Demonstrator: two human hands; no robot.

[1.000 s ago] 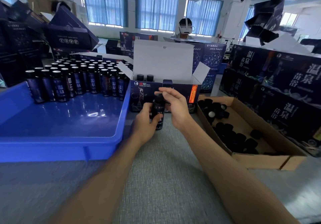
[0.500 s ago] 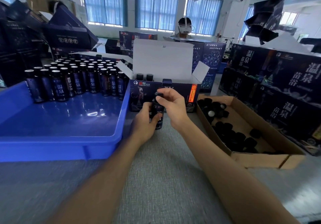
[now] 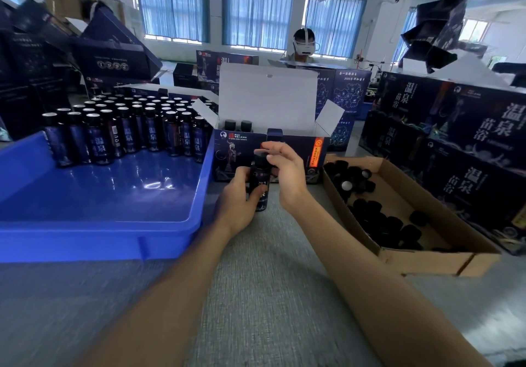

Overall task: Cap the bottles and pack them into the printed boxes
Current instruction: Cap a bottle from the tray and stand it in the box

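Note:
My left hand (image 3: pixel 239 196) grips a dark labelled bottle (image 3: pixel 259 184) upright on the grey table in front of the open printed box (image 3: pixel 267 150). My right hand (image 3: pixel 284 167) pinches the black cap (image 3: pixel 260 154) on top of that bottle. Two capped bottles (image 3: pixel 238 125) stand inside the box at its left end, its white lid raised. Several uncapped bottles (image 3: pixel 128 130) fill the far part of the blue tray (image 3: pixel 108 224) on the left. Loose black caps (image 3: pixel 378 218) lie in a low cardboard tray (image 3: pixel 427 261) on the right.
Stacks of dark printed cartons (image 3: pixel 455 144) rise at the right and at the far left (image 3: pixel 34 62). A person wearing a headset (image 3: pixel 304 45) sits behind the box. Grey table surface (image 3: pixel 270 295) stretches between the two trays toward me.
The bottle and both hands stay in place in front of the box. My right hand's fingers have shifted round the cap.

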